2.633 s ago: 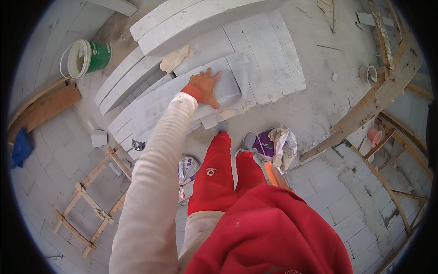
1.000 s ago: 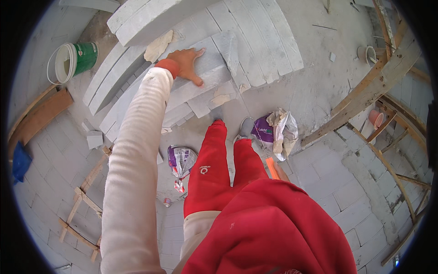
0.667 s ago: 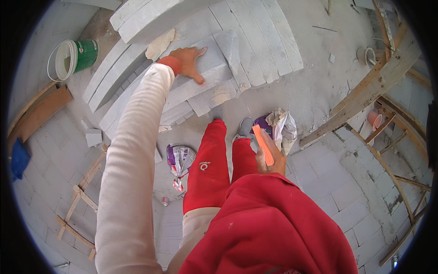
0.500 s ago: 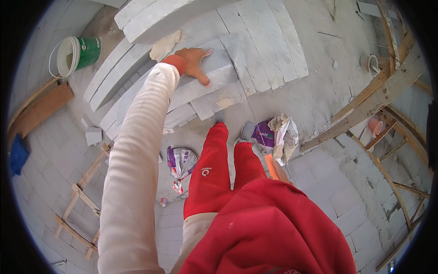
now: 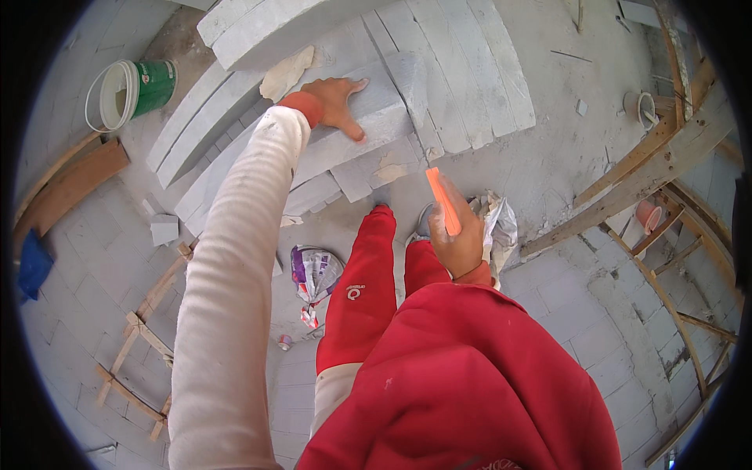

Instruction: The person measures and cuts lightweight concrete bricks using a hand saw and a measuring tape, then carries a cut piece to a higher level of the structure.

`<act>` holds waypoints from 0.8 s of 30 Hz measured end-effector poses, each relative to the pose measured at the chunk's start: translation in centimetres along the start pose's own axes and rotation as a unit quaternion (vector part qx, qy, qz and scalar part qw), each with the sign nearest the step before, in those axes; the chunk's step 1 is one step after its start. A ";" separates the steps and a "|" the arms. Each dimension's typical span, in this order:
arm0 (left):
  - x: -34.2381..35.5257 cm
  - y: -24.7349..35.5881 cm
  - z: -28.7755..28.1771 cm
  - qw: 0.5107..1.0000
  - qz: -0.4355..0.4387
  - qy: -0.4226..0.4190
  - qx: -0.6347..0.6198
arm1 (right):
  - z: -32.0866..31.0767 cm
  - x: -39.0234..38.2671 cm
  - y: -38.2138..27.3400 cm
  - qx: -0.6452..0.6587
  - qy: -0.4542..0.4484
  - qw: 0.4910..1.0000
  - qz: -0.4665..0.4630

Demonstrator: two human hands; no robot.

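My left hand (image 5: 333, 106) lies on top of a pale grey concrete block (image 5: 362, 147), its fingers and thumb spread. My right hand (image 5: 460, 244) is wrapped round the orange handle of a handsaw (image 5: 443, 204). From the handle, the thin dark blade runs away from me in a line across the block near its right end, to the right of my left hand. How deep it sits cannot be made out. Under the block is a stack of similar blocks (image 5: 462, 70).
A green and white bucket (image 5: 153, 84) stands at the far left. Crumpled bags (image 5: 315, 274) lie near my legs. Timber beams (image 5: 619, 184) and wooden frames rise on the right, with a small pail (image 5: 641, 110) beyond. Another wooden frame (image 5: 137, 325) is at the lower left.
My right hand has come further into view with the saw handle, which moved up and away from me toward the block. My left hand stays in place on the block.
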State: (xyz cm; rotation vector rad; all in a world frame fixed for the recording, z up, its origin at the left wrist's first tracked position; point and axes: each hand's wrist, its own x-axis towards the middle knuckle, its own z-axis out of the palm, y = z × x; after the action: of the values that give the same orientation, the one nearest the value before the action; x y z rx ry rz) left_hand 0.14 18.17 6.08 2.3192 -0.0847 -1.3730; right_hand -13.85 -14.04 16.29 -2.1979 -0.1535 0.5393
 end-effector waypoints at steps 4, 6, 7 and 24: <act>0.6 -1.6 -0.2 0.999 0.013 0.026 -0.012 | 1.7 2.0 -0.4 -0.023 0.051 0.996 -0.062; 0.1 -2.4 0.4 0.997 0.036 0.069 -0.026 | 1.5 2.1 -0.9 -0.003 0.045 0.998 -0.045; -0.3 -2.4 0.9 0.993 0.053 0.102 -0.031 | 1.4 2.3 -1.2 0.007 0.049 0.998 -0.043; -2.8 4.4 6.9 0.920 -0.046 0.389 0.007 | 0.3 -3.1 3.8 0.047 -0.010 0.999 -0.021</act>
State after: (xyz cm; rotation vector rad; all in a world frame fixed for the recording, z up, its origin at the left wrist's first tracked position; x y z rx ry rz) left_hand -6.42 12.59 7.33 2.7268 0.2620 -0.3953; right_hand -17.06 -17.13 14.16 -2.0946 -0.1801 0.5352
